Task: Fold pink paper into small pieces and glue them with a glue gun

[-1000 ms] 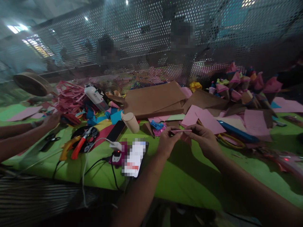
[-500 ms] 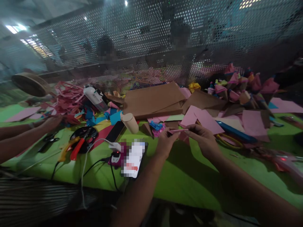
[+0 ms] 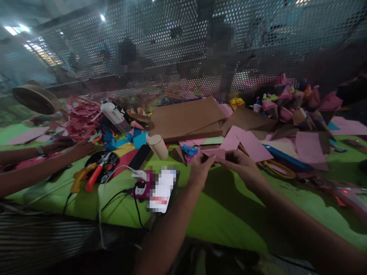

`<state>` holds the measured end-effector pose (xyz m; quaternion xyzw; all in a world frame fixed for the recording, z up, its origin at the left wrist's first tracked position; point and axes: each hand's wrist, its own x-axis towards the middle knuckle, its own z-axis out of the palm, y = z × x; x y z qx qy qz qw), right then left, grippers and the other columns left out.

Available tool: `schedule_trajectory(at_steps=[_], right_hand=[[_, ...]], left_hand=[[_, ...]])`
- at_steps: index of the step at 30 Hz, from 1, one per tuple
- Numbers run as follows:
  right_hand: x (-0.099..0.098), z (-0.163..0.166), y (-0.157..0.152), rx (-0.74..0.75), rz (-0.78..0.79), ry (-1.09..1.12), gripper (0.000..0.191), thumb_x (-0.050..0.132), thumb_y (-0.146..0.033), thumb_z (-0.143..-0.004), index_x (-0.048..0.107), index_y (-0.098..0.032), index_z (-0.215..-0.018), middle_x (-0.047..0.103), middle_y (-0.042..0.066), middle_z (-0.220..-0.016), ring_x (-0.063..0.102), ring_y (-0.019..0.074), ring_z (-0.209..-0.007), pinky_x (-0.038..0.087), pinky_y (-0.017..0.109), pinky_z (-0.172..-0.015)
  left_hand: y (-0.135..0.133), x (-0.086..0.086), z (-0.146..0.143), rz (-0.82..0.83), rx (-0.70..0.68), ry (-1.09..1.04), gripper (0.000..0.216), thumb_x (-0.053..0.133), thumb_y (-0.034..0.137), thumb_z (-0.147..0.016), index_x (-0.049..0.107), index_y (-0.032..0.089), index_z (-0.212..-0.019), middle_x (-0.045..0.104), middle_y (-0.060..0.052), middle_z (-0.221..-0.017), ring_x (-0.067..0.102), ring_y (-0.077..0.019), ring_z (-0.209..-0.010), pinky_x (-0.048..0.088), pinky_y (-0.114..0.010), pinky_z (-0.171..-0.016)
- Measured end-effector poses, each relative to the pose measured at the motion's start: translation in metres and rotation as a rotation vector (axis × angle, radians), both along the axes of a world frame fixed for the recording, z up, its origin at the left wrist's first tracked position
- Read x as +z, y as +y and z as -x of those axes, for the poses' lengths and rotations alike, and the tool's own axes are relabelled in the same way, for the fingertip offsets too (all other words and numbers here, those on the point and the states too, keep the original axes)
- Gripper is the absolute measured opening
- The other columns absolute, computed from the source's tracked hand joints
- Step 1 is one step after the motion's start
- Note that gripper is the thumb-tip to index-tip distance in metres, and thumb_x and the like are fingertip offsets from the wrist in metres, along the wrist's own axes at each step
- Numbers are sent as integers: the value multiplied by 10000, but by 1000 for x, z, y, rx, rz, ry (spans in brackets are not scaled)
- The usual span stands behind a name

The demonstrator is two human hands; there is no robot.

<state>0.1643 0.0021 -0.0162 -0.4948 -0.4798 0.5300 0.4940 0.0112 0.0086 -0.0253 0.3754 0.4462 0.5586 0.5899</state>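
Observation:
Between my two hands is a small piece of pink paper, held above the green table cover. My left hand pinches its left end with thumb and fingers. The right end sits in the pinch of my right hand. Just behind my left hand lie crumpled blue and pink bits. Pink paper sheets lie beyond my right hand, with yellow-handled scissors and a long blue tool to its right.
A brown cardboard piece lies at the back, beside a cardboard tube. Left of my arm are a lit phone, a power adapter and yellow-and-red handled pliers. Another person's arms reach in from the left.
The pink paper has tilted in my hands, so more of its face shows. At the left, the other person's hand has moved right.

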Motion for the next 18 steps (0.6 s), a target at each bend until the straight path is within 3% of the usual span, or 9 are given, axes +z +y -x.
schedule_trajectory(at_steps=[5, 11, 18], right_hand=[[-5, -2, 2, 23, -16, -91, 515, 900, -652, -556, 712, -230, -783, 714, 34, -765, 615, 203, -720, 494, 337, -683], [-8, -1, 3, 23, -43, -54, 535, 871, -683, -582, 713, -230, -819, 729, 41, -814, 646, 208, -777, 513, 356, -750], [-8, -1, 3, 9, -25, -33, 554, 905, -678, -525, 698, -224, -765, 706, 32, -754, 626, 197, -727, 507, 346, -707]], left_hand=[[0, 3, 0, 20, 25, -28, 356, 879, 430, -647, 722, 171, -834, 713, -8, -776, 653, -144, -719, 548, -321, -769], [1, 1, -2, 32, -29, -39, 373, 896, 437, -614, 702, 167, -783, 698, -5, -737, 633, -135, -663, 545, -331, -752], [2, -3, -1, -8, -8, -4, 341, 865, 456, -665, 695, 175, -755, 667, 13, -679, 587, -128, -635, 519, -310, -713]])
